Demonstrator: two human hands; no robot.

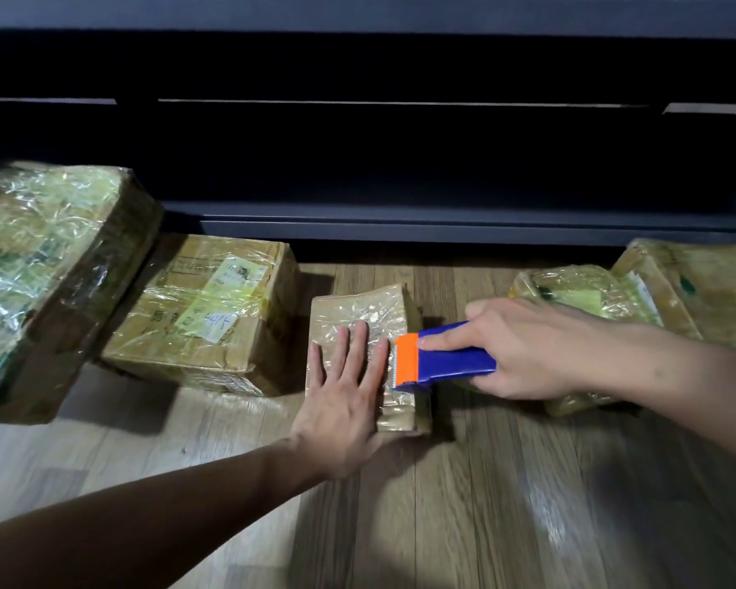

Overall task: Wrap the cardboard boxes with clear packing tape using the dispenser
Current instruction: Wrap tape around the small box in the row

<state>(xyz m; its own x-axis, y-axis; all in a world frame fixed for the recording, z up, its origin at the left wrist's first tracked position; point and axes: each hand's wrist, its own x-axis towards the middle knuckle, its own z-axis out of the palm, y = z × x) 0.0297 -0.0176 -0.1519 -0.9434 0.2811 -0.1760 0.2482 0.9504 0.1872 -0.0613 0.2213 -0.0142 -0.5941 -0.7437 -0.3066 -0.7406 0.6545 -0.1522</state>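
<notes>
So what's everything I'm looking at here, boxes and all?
small box: one, brown under clear tape, centre of floor
labelled box: one, brown with pale label, left of the small box
large box: one, brown, shiny tape, far left
near right box: one, brown, taped, behind the right hand
far right box: one, brown, right edge
tape dispenser: one, blue with orange end, at the small box's right edge
floor: light wood, under everything
shelf unit: dark, behind the boxes
left hand: flat on the small box
right hand: grips the tape dispenser
</notes>
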